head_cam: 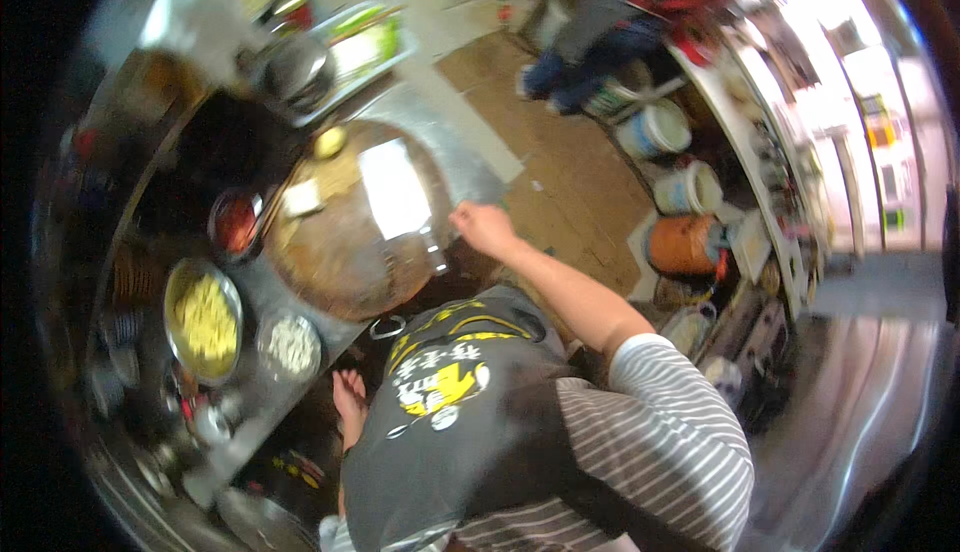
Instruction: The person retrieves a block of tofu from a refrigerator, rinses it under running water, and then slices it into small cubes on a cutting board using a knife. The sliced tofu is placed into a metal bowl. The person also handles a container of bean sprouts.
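My right hand point(484, 228) is beside the right edge of a round wooden chopping board point(345, 252), its fingers curled and nothing visible in them. Flat on the board lies a cleaver point(396, 188), its handle pointing towards me and apart from the hand. A white block point(302, 198), a small yellow round piece point(330, 143) and a pale chopped heap point(337, 177) are on the board's far left part. Low beside the apron point(480, 372), my left hand point(350, 394) has its fingers apart and holds nothing. Blur hides fine detail.
Left of the board stand a bowl of red food point(236, 225), a metal bowl of yellow pieces point(202, 323) and a bowl of white pieces point(291, 345). A tray of greens point(364, 41) lies beyond. Another person point(600, 41) and several buckets point(654, 130) are at far right.
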A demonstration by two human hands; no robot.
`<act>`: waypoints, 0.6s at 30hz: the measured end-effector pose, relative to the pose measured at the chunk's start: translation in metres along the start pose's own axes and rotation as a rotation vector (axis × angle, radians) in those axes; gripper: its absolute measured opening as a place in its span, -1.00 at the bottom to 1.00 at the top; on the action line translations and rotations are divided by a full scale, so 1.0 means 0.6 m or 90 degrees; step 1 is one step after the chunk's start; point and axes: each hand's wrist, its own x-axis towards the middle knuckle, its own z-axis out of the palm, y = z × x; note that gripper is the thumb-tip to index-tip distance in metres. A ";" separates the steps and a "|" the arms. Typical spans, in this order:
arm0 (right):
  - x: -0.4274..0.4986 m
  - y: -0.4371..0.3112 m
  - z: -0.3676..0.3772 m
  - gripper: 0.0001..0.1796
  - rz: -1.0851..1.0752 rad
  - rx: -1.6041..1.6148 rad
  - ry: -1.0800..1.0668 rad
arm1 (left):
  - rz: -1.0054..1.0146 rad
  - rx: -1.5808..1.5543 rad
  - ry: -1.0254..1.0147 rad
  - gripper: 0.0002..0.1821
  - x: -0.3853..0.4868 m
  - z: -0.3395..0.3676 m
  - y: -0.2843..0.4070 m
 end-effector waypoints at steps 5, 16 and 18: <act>-0.110 0.190 0.011 -0.72 0.046 0.103 0.010 | -0.035 0.218 -0.052 -0.53 -0.020 0.090 -0.044; -0.338 0.621 -0.045 -0.64 0.327 0.097 -0.123 | -0.061 0.634 -0.388 -0.62 0.021 0.608 -0.064; -0.378 0.682 -0.055 -0.64 0.397 0.130 -0.039 | -0.058 0.682 -0.432 -0.63 0.023 0.668 -0.073</act>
